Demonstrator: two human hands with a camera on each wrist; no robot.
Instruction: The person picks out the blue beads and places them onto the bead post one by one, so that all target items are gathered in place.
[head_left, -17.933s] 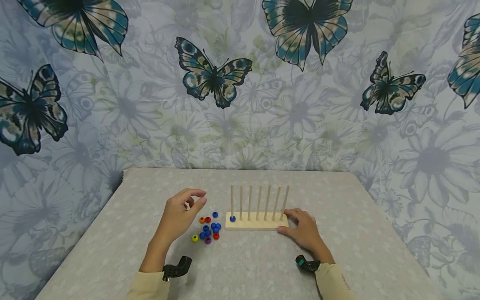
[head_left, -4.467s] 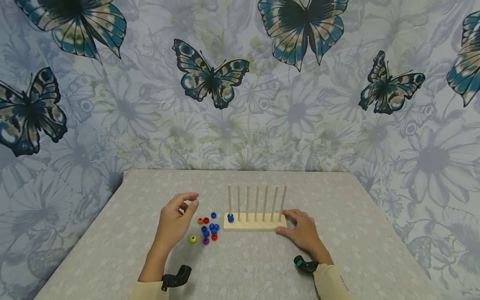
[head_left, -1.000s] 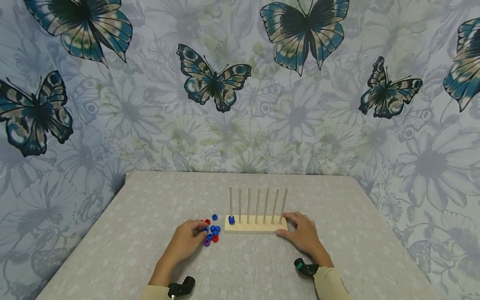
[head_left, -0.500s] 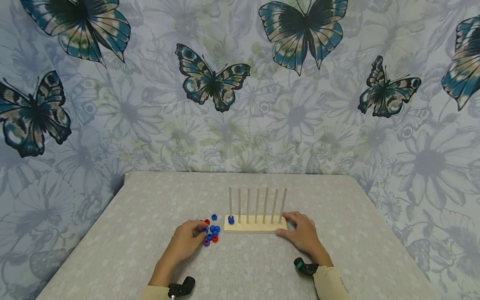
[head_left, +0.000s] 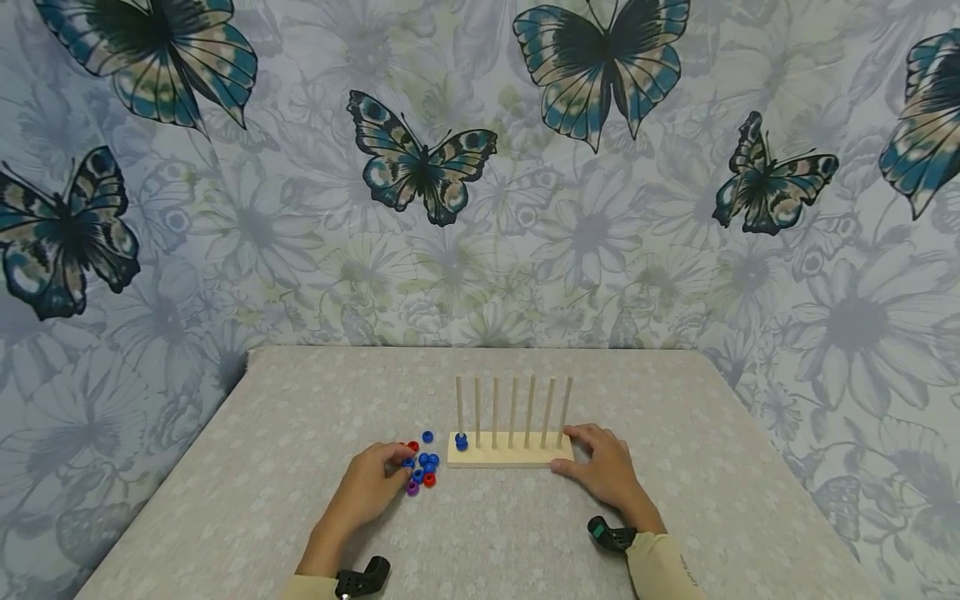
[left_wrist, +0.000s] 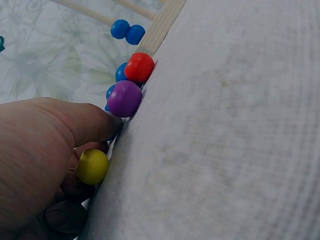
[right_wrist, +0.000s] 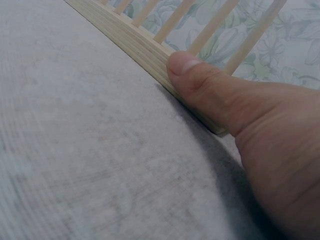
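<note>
My left hand [head_left: 372, 481] is down at the left side of a loose group of beads, thumb and index fingertip on either side of a blue bead [head_left: 408, 463], pinching it. A purple bead [left_wrist: 124, 99] lies just past the thumb. The yellow bead [left_wrist: 92, 166] sits under the curled fingers, hidden in the head view. My right hand [head_left: 603, 467] grips the right end of a wooden peg stand [head_left: 510, 457], its thumb [right_wrist: 200, 82] along the front edge. Two blue beads [head_left: 461, 442] are stacked on the stand's leftmost peg; the other pegs are bare.
More blue beads [head_left: 428, 459] lie between my left hand and the stand, with a red bead [head_left: 429, 480] in front and another red bead [head_left: 413, 447] behind. One blue bead [head_left: 427, 437] lies apart at the back. A patterned cloth [head_left: 637, 383] covers the table.
Since the oldest frame, a second blue bead has come onto the leftmost peg. My left hand has come down from above to the beads. The right hand keeps its hold.
</note>
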